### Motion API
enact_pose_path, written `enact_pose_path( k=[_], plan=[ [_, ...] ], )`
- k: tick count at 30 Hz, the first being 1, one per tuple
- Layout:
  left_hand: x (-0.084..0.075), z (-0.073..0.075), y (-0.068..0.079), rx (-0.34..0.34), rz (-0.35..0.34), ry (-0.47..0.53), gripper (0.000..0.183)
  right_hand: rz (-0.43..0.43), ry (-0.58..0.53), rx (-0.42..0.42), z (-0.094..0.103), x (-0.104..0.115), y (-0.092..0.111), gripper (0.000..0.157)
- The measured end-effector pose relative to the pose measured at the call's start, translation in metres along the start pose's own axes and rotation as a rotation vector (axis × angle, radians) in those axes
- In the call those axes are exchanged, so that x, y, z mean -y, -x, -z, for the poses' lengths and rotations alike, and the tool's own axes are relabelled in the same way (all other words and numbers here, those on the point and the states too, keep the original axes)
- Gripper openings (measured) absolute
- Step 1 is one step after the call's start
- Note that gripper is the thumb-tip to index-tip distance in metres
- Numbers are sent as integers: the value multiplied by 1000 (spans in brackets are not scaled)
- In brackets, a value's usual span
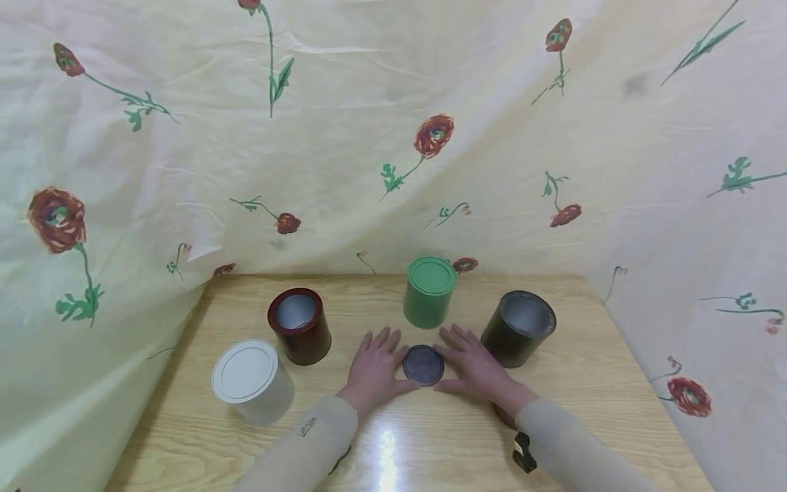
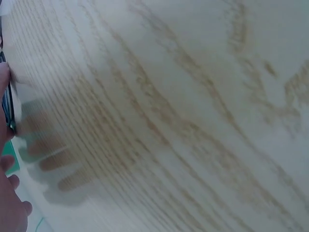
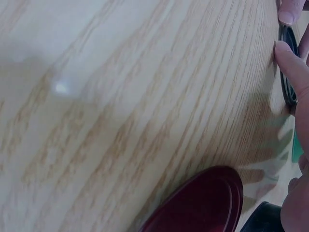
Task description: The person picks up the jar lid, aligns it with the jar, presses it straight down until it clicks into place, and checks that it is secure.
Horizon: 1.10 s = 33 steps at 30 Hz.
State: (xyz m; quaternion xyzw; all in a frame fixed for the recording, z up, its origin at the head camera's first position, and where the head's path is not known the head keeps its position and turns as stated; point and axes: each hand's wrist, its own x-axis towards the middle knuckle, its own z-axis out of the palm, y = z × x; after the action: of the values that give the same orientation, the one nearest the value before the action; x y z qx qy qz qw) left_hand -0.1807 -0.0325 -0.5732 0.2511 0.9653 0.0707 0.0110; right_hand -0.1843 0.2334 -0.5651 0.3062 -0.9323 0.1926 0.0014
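Your sleeves (image 1: 307, 441) end at left hand (image 1: 376, 369) and right hand (image 1: 472, 362), fingers (image 1: 382, 336) apart, flanking a dark lid (image 1: 423, 366), likely light, stiff and slick, best held by its rim.

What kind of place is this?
Perhaps a little work corner set up indoors. It has a pale wood-grain tabletop, a cream sheet with red flowers behind it, and a flat, round black lid between a person's left hand and right hand. What lies beyond is hidden.
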Motion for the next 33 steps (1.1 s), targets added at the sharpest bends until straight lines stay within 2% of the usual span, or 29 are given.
enact_pose_path(
  k=[7, 16, 23, 29, 33],
  plan=[
    [1, 4, 4, -17, -12, 5, 85, -24, -116, -2, -3, 2, -2, 73],
    [4, 14, 8, -49, -28, 69, 87, -26, -123, -19, 1, 6, -5, 74],
    [10, 24, 7, -110, -56, 79, 84, -15, -128, -46, 12, 12, -11, 79],
    [12, 42, 6, -159, -89, 35, 82, 38, -78, -140, 21, 18, -14, 75],
    [13, 55, 5, -157, -104, -7, 83, 28, -97, -154, 30, 22, -15, 75]
  ],
)
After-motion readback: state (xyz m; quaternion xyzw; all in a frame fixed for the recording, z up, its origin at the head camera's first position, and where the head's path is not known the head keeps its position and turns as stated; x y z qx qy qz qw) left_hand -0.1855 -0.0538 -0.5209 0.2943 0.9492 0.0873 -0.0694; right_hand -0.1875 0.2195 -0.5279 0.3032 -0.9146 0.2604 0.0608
